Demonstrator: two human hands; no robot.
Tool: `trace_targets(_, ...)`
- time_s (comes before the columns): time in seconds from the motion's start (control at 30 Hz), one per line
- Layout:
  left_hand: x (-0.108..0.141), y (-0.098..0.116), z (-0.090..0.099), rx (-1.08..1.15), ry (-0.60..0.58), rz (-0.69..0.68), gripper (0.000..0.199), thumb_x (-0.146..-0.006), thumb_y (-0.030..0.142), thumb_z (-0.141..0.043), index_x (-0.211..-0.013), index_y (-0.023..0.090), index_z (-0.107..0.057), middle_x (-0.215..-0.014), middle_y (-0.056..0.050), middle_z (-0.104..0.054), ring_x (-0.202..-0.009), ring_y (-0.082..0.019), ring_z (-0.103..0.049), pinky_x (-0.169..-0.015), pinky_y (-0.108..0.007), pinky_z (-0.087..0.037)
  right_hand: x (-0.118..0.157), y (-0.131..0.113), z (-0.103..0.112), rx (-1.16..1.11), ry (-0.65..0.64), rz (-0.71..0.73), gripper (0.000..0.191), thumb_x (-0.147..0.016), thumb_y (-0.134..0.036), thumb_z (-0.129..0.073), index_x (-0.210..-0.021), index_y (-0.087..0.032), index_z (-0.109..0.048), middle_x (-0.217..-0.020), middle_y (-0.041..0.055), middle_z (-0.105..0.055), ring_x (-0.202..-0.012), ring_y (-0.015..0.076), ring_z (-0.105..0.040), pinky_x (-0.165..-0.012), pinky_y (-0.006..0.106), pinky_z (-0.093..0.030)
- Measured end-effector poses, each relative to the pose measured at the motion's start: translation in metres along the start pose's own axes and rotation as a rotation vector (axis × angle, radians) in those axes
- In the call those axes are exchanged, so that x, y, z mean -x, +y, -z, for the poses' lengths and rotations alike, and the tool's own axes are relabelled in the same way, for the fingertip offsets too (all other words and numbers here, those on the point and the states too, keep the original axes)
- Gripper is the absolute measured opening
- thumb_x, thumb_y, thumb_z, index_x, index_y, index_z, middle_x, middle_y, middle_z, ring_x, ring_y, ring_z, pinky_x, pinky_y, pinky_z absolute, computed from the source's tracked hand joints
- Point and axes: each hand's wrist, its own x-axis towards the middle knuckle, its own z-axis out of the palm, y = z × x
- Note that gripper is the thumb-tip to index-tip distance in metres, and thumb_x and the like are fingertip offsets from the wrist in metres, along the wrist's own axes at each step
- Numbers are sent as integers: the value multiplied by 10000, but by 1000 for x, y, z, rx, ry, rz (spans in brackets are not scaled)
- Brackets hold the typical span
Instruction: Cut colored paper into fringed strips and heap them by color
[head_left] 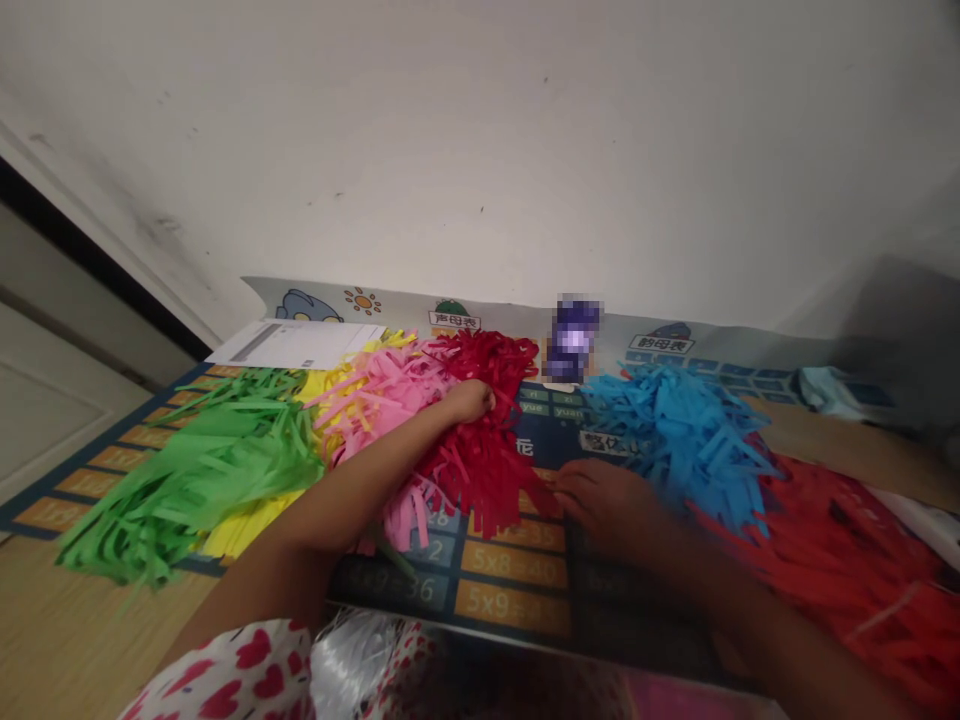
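Observation:
My left hand [470, 401] rests curled on top of a bunch of red cut-paper fringe [480, 465], its fingers sunk into the strips. Beside that bunch lies pink paper fringe [390, 400], with yellow fringe [322, 385] and green fringe [199, 470] further left. My right hand [607, 505] is slightly blurred and lies flat on a printed multiplication mat [514, 565]. It holds nothing, and its fingertips are close to the red fringe. Blue paper fringe [686, 440] lies just beyond it.
A larger red fringe [847, 560] spreads over the right side. A white paper sheet [300, 344] lies at the back left, and a pixelated purple object [574, 340] stands at the back. The table meets a white wall. A heart-print sleeve [240, 670] and shiny plastic strands [352, 665] sit at the bottom.

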Motion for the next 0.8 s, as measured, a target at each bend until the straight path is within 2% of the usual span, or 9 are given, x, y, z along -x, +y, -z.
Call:
trace_targets(0.1,0,-1,-1,-2,6,-15,278,-921,351,-571,-1105,148,-611,-1101,-74,-638,-964,-190,-629,-844,-400,-539,-25,8,-7,-122,45,-138,220,-915,-297,-524,-1009,-179,-684,-1034,107,-675,-961,214,-603,-858,351,-478)
trace_targets(0.17,1,-1,0,-9,6,-27,269,-922,351,-570,-1088,146,-616,-1083,-71,-644,-951,-186,-632,-840,-396,-539,-51,18,-15,-385,63,-339,237,-832,-247,-603,-1048,-179,-674,-1045,98,-667,-984,222,-581,-889,360,-454)
trace_targets(0.23,2,-1,1,-22,6,-37,260,-923,350,-568,-1071,143,-621,-1063,-67,-649,-940,-183,-634,-838,-394,-539,-80,30,-24,-732,40,-595,294,-758,-180,-624,-1050,-180,-661,-971,69,-666,-889,193,-584,-808,316,-465)
trace_targets(0.3,3,0,2,-37,9,-45,255,-924,348,-567,-1056,139,-624,-1046,-64,-653,-935,-181,-635,-839,-395,-537,-106,41,-34,-946,5,-747,312,-751,-162,-585,-1060,-172,-626,-861,44,-658,-704,150,-568,-626,258,-449)
trace_targets(0.37,5,1,2,-47,14,-49,251,-924,348,-567,-1043,135,-627,-1031,-61,-656,-929,-180,-636,-838,-396,-536,-124,50,-43,-1059,-23,-800,330,-747,-152,-552,-1075,-170,-581,-787,25,-645,-563,115,-514,-482,214,-366)
trace_targets(0.43,5,1,2,-48,21,-48,245,-924,348,-567,-1029,135,-630,-1018,-58,-659,-921,-178,-637,-836,-393,-536,-133,55,-51,-1167,-39,-838,348,-713,-129,-555,-1058,-177,-552,-740,6,-631,-500,93,-469,-421,187,-289)
trace_targets(0.63,4,0,0,-14,50,-50,223,-918,339,-571,-963,135,-647,-964,-50,-674,-890,-170,-638,-826,-379,-524,-137,57,-66,-1352,-8,-908,321,-674,-129,-575,-983,-189,-513,-673,-20,-604,-455,69,-415,-387,158,-218)
trace_targets(0.8,4,-2,-1,15,85,-60,144,-837,190,-568,-885,180,-703,-925,-45,-723,-852,-159,-643,-762,-263,-475,-138,56,-72,-1414,3,-926,336,-670,-141,-571,-995,-194,-504,-641,-28,-606,-438,68,-404,-380,157,-196)
